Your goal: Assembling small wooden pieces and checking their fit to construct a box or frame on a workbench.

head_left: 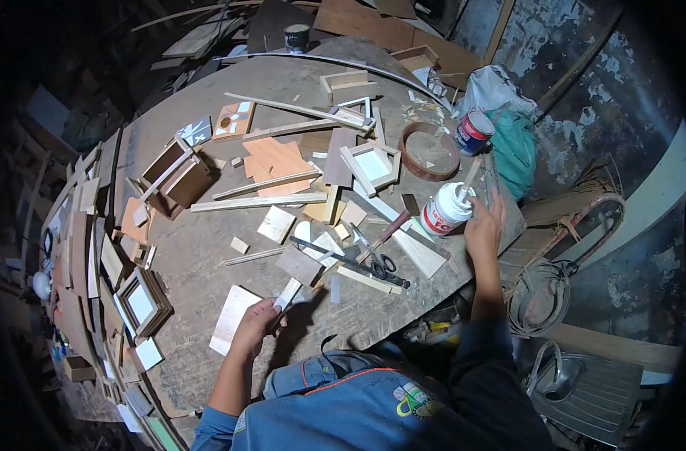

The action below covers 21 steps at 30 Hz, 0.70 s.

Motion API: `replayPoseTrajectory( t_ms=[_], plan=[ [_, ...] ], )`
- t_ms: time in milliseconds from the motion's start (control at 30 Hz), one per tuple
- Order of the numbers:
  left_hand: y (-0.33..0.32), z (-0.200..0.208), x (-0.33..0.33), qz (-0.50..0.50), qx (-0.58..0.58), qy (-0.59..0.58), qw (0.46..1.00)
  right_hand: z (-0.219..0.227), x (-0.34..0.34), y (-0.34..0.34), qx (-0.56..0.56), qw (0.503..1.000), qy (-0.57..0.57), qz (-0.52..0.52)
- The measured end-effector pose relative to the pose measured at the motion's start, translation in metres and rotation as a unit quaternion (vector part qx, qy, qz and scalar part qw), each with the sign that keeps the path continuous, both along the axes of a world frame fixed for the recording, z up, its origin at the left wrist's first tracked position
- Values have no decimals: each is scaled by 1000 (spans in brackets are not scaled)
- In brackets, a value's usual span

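My left hand is closed on a small light wooden block, pinched between thumb and fingers just above the bench. Beside that hand lies a pale square wooden board. On the right, my right hand is next to a white plastic bottle with a red label. Its thumb is at the bottle's rim, and its other fingers stretch out apart from the thumb. A wooden stick stands up out of the bottle's mouth. Black-handled scissors and a dark-handled tool lie between my hands.
Wood strips and offcuts cover the middle of the bench. A hexagonal frame, a round wooden ring and a dark can stand farther back. Stacked square frames sit at left, near a wooden box.
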<state>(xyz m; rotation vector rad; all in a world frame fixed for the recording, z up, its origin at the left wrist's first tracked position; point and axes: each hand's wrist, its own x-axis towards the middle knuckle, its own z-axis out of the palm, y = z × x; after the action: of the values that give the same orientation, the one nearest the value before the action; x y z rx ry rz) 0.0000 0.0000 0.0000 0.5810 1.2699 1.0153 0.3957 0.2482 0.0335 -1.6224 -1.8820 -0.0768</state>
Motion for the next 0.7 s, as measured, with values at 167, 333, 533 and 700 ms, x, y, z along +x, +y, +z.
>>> replayPoseTrajectory(
  t_ms=[167,333,533,700],
  plan=[
    [1,0,8,-24,9,18,1000,1,1,8,-45,992,-111,-27],
    [1,8,8,-22,15,34,999,-2,-1,13,-49,995,-90,-11],
    [6,7,9,-13,13,47,999,-6,-4,19,-21,1000,-6,-22],
    [11,16,15,-12,11,38,999,3,-84,-51,-95,953,94,271]
  ],
)
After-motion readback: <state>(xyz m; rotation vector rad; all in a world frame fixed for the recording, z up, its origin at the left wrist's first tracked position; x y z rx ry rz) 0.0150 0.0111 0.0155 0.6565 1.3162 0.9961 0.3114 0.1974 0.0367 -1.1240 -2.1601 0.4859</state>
